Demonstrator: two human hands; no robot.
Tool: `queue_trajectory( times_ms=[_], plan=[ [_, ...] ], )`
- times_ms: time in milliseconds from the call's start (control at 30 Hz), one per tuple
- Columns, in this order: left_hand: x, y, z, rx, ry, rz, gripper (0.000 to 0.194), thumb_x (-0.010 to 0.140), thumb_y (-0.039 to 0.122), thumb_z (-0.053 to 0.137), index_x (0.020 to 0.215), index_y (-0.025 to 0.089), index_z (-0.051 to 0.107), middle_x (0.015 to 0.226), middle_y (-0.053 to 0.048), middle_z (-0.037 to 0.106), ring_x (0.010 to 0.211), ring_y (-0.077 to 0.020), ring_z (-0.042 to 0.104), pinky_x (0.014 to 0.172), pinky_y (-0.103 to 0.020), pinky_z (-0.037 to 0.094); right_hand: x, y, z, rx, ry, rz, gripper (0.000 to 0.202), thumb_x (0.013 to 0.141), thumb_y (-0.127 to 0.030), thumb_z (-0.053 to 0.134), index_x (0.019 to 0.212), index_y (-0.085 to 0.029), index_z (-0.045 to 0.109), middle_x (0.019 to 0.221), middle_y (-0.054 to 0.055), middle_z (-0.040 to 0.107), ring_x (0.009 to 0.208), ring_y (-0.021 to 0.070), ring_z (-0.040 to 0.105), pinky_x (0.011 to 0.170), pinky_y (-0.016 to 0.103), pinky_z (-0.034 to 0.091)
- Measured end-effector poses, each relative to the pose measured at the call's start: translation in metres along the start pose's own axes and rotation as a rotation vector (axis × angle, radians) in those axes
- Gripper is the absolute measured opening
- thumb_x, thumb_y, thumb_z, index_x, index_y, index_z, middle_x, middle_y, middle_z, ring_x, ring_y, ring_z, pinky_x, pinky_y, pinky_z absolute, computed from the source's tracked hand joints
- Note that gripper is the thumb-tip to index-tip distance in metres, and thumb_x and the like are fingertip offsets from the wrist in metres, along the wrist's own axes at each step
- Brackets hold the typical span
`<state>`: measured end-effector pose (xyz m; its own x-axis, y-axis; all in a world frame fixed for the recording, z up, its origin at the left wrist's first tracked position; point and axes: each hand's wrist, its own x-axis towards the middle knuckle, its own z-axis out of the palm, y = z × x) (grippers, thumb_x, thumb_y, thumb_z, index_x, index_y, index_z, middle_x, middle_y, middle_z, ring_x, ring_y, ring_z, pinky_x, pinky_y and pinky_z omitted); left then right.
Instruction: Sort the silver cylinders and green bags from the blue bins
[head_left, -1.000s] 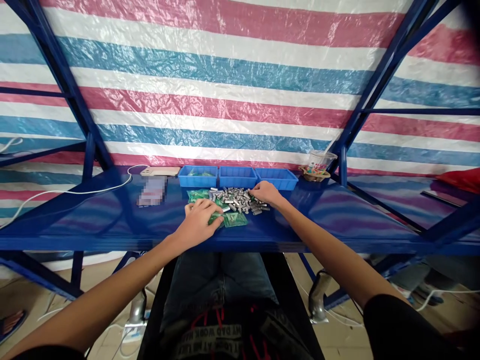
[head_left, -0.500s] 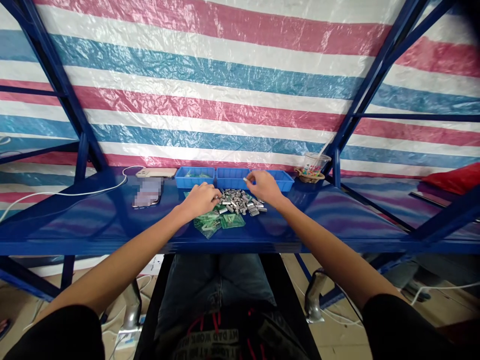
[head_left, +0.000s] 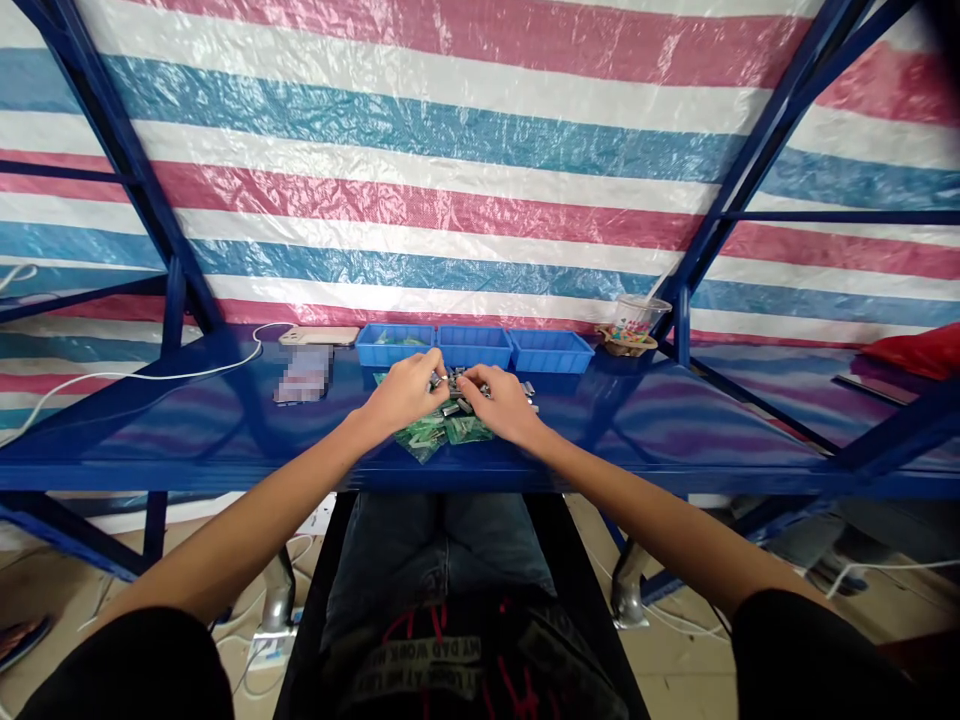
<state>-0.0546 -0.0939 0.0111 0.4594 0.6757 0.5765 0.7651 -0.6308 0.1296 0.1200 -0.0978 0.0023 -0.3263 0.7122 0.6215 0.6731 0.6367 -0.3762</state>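
Note:
My left hand (head_left: pixel 409 392) is closed in a pinch, with a small silvery metal piece showing at its fingertips. Close beside it, my right hand (head_left: pixel 501 402) curls its thumb and fingers together over the pile; whatever they grip is too small to make out. Small grey metal pieces (head_left: pixel 454 408) lie heaped beneath both hands, which hide much of the heap. On the near side of the pile, green-tinted plastic bags (head_left: pixel 469 431) with small parts inside lie flat on the blue table (head_left: pixel 630 425).
Behind the hands stand three blue bins: a left bin (head_left: pixel 375 352) with green-tinted contents, a middle bin (head_left: pixel 474 357) and a right bin (head_left: pixel 553 360). At left lie a phone (head_left: pixel 306 374), a pale flat case (head_left: pixel 319 337) and a white cable (head_left: pixel 187 376). A plastic cup (head_left: pixel 636 316) stands right.
My right hand has come down and left from in front of the bins to the pile, beside my left hand. The view has shifted slightly.

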Motion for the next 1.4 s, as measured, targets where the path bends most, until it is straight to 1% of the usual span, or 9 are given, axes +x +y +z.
queue_trajectory(
  times_ms=[133, 267, 367, 467, 667, 800, 967, 1133, 1400],
  plan=[
    [-0.020, 0.016, -0.004, -0.052, 0.062, 0.095, 0.001, 0.084, 0.020, 0.048, 0.083, 0.020, 0.048, 0.083, -0.003, 0.059, 0.083, -0.0181, 0.058, 0.071, -0.028, 0.045, -0.023, -0.013, -0.005, 0.106, -0.003, -0.051, 0.018, 0.089, -0.026, 0.047, 0.080, -0.019, 0.061, 0.076, 0.002, 0.066, 0.071, 0.0147, 0.057, 0.066, 0.027, 0.041],
    [-0.039, 0.025, 0.001, -0.050, 0.094, 0.184, 0.007, 0.089, 0.019, 0.044, 0.084, 0.019, 0.049, 0.082, -0.004, 0.058, 0.082, -0.0186, 0.056, 0.074, -0.030, 0.045, -0.033, -0.011, -0.003, 0.215, -0.044, -0.117, 0.014, 0.087, -0.022, 0.049, 0.076, -0.019, 0.057, 0.071, 0.001, 0.061, 0.070, 0.0149, 0.054, 0.066, 0.027, 0.041],
    [-0.042, 0.026, 0.004, -0.107, 0.057, 0.134, 0.006, 0.089, 0.021, 0.046, 0.093, 0.019, 0.050, 0.088, -0.005, 0.059, 0.087, -0.0198, 0.057, 0.076, -0.031, 0.045, -0.035, -0.006, -0.001, 0.267, -0.070, -0.114, 0.012, 0.085, -0.020, 0.051, 0.074, -0.020, 0.055, 0.069, 0.000, 0.059, 0.066, 0.0136, 0.053, 0.061, 0.026, 0.040],
    [-0.040, 0.025, 0.004, -0.223, 0.015, 0.030, 0.023, 0.085, 0.028, 0.054, 0.106, 0.019, 0.051, 0.097, -0.007, 0.060, 0.095, -0.0224, 0.056, 0.081, -0.034, 0.046, -0.036, -0.002, -0.001, 0.335, -0.062, -0.085, 0.008, 0.084, -0.021, 0.052, 0.077, -0.019, 0.055, 0.074, 0.001, 0.060, 0.067, 0.0135, 0.054, 0.059, 0.025, 0.040],
    [-0.036, 0.022, 0.002, -0.460, -0.016, -0.150, 0.022, 0.088, 0.035, 0.049, 0.086, 0.019, 0.065, 0.087, -0.004, 0.067, 0.085, -0.0197, 0.059, 0.079, -0.032, 0.044, -0.036, 0.001, -0.001, 0.401, 0.011, -0.081, 0.003, 0.082, -0.020, 0.053, 0.084, -0.020, 0.055, 0.075, 0.002, 0.058, 0.069, 0.0147, 0.055, 0.062, 0.027, 0.042],
    [-0.036, 0.021, 0.006, -0.460, 0.024, -0.132, 0.022, 0.087, 0.034, 0.051, 0.083, 0.020, 0.066, 0.083, -0.003, 0.068, 0.080, -0.0181, 0.059, 0.076, -0.031, 0.044, -0.037, 0.000, -0.001, 0.405, -0.046, -0.097, 0.005, 0.080, -0.019, 0.054, 0.084, -0.020, 0.056, 0.077, 0.002, 0.059, 0.071, 0.0151, 0.055, 0.064, 0.028, 0.042],
    [-0.037, 0.019, 0.009, -0.413, 0.120, -0.095, 0.011, 0.082, 0.029, 0.058, 0.085, 0.020, 0.063, 0.084, -0.003, 0.067, 0.084, -0.0188, 0.059, 0.076, -0.031, 0.046, -0.035, -0.002, -0.003, 0.443, -0.080, 0.001, 0.008, 0.083, -0.024, 0.052, 0.088, -0.019, 0.056, 0.076, 0.001, 0.061, 0.067, 0.0131, 0.055, 0.061, 0.025, 0.042],
    [-0.039, 0.022, 0.006, -0.398, 0.154, 0.008, 0.008, 0.083, 0.025, 0.058, 0.088, 0.020, 0.061, 0.089, -0.005, 0.067, 0.089, -0.0192, 0.059, 0.080, -0.034, 0.048, -0.032, -0.003, -0.004, 0.428, -0.112, 0.007, 0.022, 0.087, -0.027, 0.047, 0.070, -0.018, 0.057, 0.065, -0.002, 0.057, 0.058, 0.0109, 0.051, 0.055, 0.023, 0.040],
    [-0.040, 0.020, 0.009, -0.327, 0.111, -0.041, 0.025, 0.083, 0.027, 0.057, 0.107, 0.019, 0.056, 0.096, -0.006, 0.065, 0.102, -0.0224, 0.054, 0.088, -0.037, 0.046, -0.032, -0.001, -0.008, 0.297, 0.026, -0.154, 0.006, 0.082, -0.024, 0.054, 0.085, -0.021, 0.059, 0.077, 0.003, 0.062, 0.074, 0.0175, 0.056, 0.070, 0.032, 0.044]
  ],
)
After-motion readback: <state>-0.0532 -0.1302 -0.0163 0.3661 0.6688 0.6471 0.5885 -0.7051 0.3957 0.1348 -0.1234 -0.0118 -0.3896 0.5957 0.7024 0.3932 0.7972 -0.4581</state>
